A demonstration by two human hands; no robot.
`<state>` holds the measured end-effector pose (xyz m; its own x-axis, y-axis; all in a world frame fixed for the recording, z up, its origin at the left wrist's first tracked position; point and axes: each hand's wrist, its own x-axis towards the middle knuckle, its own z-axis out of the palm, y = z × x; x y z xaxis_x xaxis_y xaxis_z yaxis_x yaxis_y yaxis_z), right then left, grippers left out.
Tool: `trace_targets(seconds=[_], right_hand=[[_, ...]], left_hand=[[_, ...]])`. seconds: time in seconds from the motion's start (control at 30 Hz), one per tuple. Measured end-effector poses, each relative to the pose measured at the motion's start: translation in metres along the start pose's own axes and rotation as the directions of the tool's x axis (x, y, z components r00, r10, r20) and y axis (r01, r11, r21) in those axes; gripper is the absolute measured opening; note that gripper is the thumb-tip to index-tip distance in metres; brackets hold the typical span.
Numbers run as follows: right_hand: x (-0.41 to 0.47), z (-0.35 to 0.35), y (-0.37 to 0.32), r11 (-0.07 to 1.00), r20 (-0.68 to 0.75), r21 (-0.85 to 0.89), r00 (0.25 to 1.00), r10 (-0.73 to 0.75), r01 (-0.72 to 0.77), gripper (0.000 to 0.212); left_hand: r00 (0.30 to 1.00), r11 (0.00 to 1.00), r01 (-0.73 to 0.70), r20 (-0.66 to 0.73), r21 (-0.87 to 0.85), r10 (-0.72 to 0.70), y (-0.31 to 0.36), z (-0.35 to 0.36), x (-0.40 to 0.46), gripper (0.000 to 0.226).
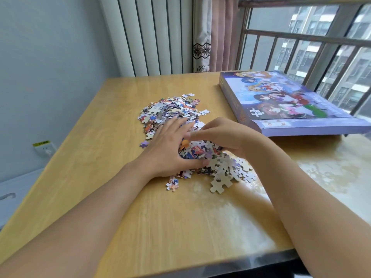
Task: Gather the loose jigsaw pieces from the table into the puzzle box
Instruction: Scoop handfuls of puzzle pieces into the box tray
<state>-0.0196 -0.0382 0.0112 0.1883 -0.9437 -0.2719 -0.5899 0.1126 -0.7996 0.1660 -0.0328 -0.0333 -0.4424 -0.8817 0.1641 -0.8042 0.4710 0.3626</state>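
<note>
A heap of jigsaw pieces (172,115) lies near the middle of the desk (112,101), a smooth, pale yellow wood-grain top with a glossy sheen and a dark metal edge at the near side. The pieces are thin card, knobbed and notched, printed in many colours on one face and plain grey-white on the other.

The left hand (166,149) lies over the near part of the heap, fingers spread and fairly straight, thumb pressed against a bunched clump of pieces. The right hand (218,135) curls over that same clump from the other side, fingers bent round it, so the clump is squeezed between the two hands. Some grey-backed pieces (224,173) spill out below the right hand, and a few strays (172,184) lie flat just beside the left wrist.

The puzzle box (291,105) sits closed at the far right of the desk, well apart from the heap: a flat purple cardboard box with cartoon figures on its lid. A white jigsaw-piece mark is printed near its front corner, and small labels on the front edge read "C" and "D"; other writing is too small to read.
</note>
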Motion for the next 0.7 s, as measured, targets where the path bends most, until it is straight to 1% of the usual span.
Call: trace_targets(seconds=[0.03,0.1,0.33,0.4,0.47,0.57,0.6,0.67,0.7], right_hand=[[0.0,0.001,0.0,1.0,0.004,0.006,1.0,0.003,-0.003,0.066],[0.003,0.002,0.0,1.0,0.006,0.011,1.0,-0.002,0.002,0.073],[0.008,0.004,0.001,0.999,0.039,0.032,0.999,-0.014,0.012,0.057],[0.007,0.004,0.0,0.998,0.046,0.058,0.999,-0.007,0.005,0.056],[0.006,0.003,0.0,0.994,0.052,0.106,0.999,-0.005,0.0,0.063],[0.006,0.0,0.005,0.981,0.062,0.195,0.998,-0.016,0.004,0.085],[0.006,-0.002,0.007,0.976,0.071,0.217,0.997,-0.027,0.01,0.088],[0.006,-0.006,0.009,0.958,0.093,0.286,0.994,-0.052,0.024,0.083],[0.007,-0.007,0.01,0.943,0.096,0.333,0.994,-0.059,0.024,0.075]], left_hand=[[1.0,1.0,0.001,-0.011,0.007,-0.001,0.002,0.001,0.001,0.12],[0.999,1.0,-0.004,-0.034,0.008,0.004,0.004,0.002,0.003,0.12],[0.993,0.999,-0.042,-0.113,0.0,0.042,0.005,0.005,0.005,0.121],[0.99,0.998,-0.054,-0.129,-0.011,0.052,0.006,0.004,0.006,0.122],[0.985,0.997,-0.071,-0.156,-0.021,0.067,0.007,0.004,0.005,0.123],[0.977,0.995,-0.092,-0.194,-0.037,0.083,0.008,0.003,0.004,0.123],[0.975,0.994,-0.095,-0.205,-0.053,0.083,0.008,0.002,0.004,0.123],[0.972,0.991,-0.092,-0.225,-0.093,0.069,0.008,0.002,0.004,0.123],[0.971,0.99,-0.085,-0.233,-0.114,0.057,0.007,0.002,0.005,0.123]])
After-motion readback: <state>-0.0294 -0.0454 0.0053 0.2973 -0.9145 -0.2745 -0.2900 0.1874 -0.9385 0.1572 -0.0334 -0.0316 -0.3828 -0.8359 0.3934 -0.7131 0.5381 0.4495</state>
